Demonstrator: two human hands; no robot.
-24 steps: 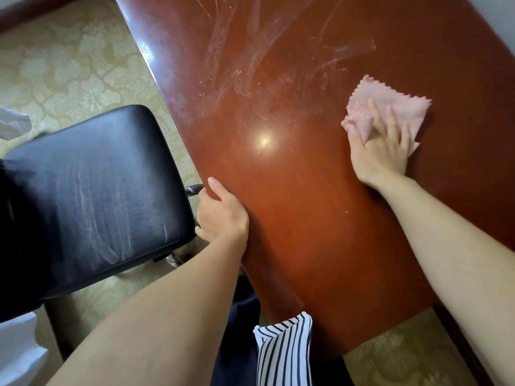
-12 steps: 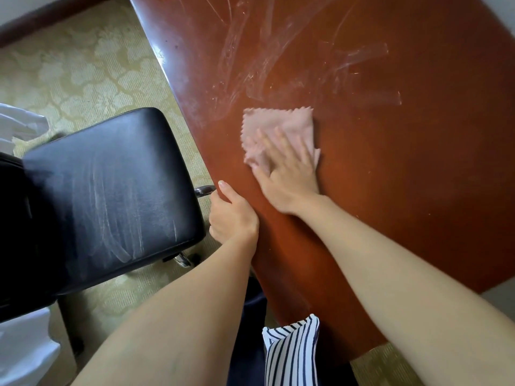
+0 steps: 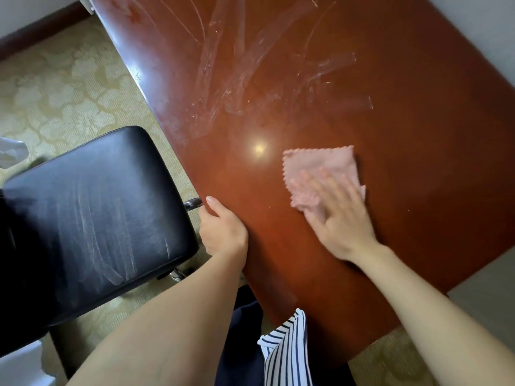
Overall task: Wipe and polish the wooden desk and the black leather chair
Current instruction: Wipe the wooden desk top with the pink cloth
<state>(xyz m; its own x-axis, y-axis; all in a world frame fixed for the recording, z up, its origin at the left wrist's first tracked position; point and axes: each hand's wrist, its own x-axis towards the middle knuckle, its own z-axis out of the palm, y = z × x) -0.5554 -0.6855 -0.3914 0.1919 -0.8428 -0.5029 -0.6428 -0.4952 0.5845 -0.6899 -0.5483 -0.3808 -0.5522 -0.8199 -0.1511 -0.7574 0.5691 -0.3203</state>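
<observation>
Cloth (image 3: 320,174), pink and soft, should glide lightly over the glossy wooden desk (image 3: 404,121) and is best pressed flat from above. The right hand (image 3: 344,221) does so mid-desk, fingers straight and spread. The left hand (image 3: 223,232) grips the desk's near edge, beside the black leather chair (image 3: 92,213).
</observation>
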